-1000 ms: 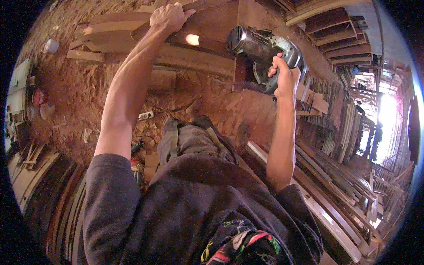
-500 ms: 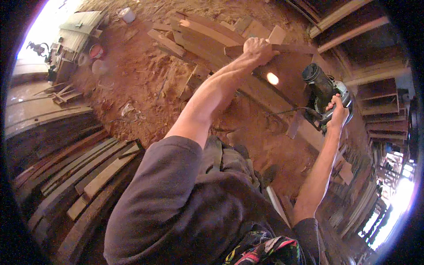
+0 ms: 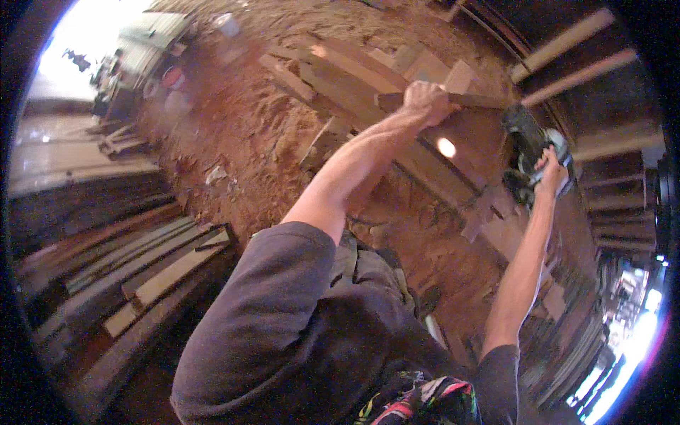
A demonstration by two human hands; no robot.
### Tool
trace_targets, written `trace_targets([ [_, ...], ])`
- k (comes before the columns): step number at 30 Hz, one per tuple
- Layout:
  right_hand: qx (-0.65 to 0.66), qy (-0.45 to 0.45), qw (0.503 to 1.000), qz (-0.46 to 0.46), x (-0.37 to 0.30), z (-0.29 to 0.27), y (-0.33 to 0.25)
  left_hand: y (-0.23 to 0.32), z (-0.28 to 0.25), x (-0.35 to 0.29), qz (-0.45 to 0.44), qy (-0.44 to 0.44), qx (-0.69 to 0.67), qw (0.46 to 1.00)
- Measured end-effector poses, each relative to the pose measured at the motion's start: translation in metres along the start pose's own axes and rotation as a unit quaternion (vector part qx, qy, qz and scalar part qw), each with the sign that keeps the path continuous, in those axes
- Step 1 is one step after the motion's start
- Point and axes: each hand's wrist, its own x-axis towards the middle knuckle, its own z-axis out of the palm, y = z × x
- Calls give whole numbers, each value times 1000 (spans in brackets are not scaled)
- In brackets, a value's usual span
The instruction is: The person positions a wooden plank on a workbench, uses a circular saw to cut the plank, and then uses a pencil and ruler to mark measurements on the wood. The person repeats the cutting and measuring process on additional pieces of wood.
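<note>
My left hand [image 3: 427,103] is closed over a narrow brown wooden board [image 3: 478,100], which lies across other planks ahead of me. At the right, my right hand [image 3: 552,173] wraps round the rear handle of a hand-held power tool [image 3: 525,134]. The tool has a dark cylindrical motor housing and a silver-grey body; motion blur hides its exact kind. Its front overlaps the right end of the narrow board in view, and I cannot tell whether they touch. Under my left hand, a bright spot of light falls on a wide plank [image 3: 425,170].
Reddish sawdust [image 3: 244,134] covers the ground. Stacked boards [image 3: 166,280] lie at the left, with a white bucket [image 3: 227,25] and a red bucket [image 3: 173,77] farther off. Wooden beams [image 3: 567,46] stand at the far right. An offcut [image 3: 460,76] rests beyond my left hand.
The view has shifted, so the scene sits lower and farther right. The power tool in my right hand has moved forward, closer to the narrow board's right end. My left hand keeps its grip.
</note>
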Motion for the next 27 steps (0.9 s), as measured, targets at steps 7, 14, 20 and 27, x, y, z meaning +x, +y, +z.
trace_targets([
  [7, 4, 108, 982, -155, -82, 5, -18, -6, -11, -21, 13, -9, 42, 999],
  [14, -6, 210, 960, -183, -229, -110, -93, 8, -16, -25, 4, -29, 103, 994],
  [20, -91, 298, 939, -147, -325, -191, -119, 9, -4, -11, 15, -20, 120, 992],
  [27, -185, 314, 930, -43, -346, -269, -57, 3, 8, 7, 37, -34, 108, 993],
])
